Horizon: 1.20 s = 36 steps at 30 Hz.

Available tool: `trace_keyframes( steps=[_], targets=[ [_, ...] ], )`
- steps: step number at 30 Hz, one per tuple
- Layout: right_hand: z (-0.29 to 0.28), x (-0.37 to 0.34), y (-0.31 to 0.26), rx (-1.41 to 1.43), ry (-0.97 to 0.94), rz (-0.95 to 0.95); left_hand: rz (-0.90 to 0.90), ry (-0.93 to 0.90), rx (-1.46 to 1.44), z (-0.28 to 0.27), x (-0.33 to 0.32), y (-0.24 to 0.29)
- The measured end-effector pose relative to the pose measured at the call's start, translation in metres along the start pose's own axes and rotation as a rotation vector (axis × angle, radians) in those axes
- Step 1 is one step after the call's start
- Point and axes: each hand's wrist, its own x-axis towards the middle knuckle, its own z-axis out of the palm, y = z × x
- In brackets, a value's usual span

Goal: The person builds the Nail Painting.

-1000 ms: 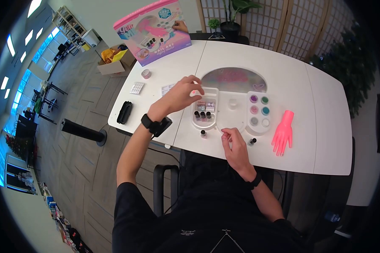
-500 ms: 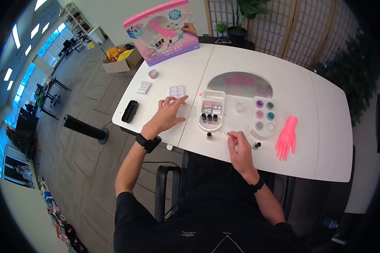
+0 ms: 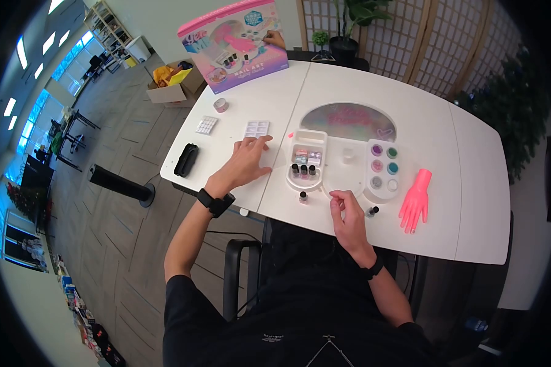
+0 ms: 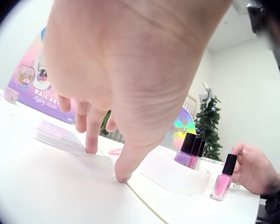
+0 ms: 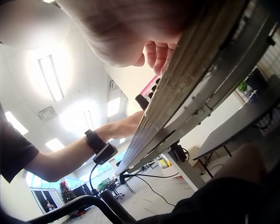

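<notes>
My left hand (image 3: 243, 164) is spread low over the left part of the white table, palm down. In the left wrist view its index fingertip and thumb reach the tabletop well apart, close to a white compartment tray (image 4: 56, 134). That tray (image 3: 256, 128) lies just beyond the fingertips in the head view. My right hand (image 3: 350, 221) rests at the table's front edge, fingers loosely curled and holding nothing. Either side of it stand a pink polish bottle (image 4: 221, 185) and a dark-capped bottle (image 3: 371, 211). A white nail station (image 3: 340, 174) holds several polish bottles (image 3: 303, 171) and glitter pots (image 3: 376, 165).
A pink model hand (image 3: 416, 200) lies at the right. A nail art box (image 3: 236, 46) stands at the back left. Along the left side are a small round jar (image 3: 221, 105), a white bead-like pack (image 3: 206, 125) and a black case (image 3: 187, 160).
My left hand has moved from above the nail station's left compartment leftward and down to the table by the white tray. My right hand has stayed nearly still.
</notes>
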Motion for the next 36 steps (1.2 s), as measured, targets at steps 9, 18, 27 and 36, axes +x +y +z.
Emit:
trace_keyframes(
  steps=[9, 18, 27, 36],
  targets=[
    [0.000, 0.000, 0.000, 0.005, 0.005, 0.009, 0.061, 0.075, -0.381, -0.025, 0.007, 0.028],
    [-0.001, 0.000, 0.000, 0.019, 0.000, 0.018, 0.200, -0.083, -0.372, -0.029, 0.047, 0.051],
    [-0.002, 0.000, -0.002, 0.019, -0.012, 0.025, 0.271, -0.173, -0.293, -0.024, 0.064, 0.057],
    [-0.002, 0.001, 0.000, 0.026, -0.005, 0.022, 0.273, -0.189, -0.234, -0.024, 0.064, 0.056]
  ],
)
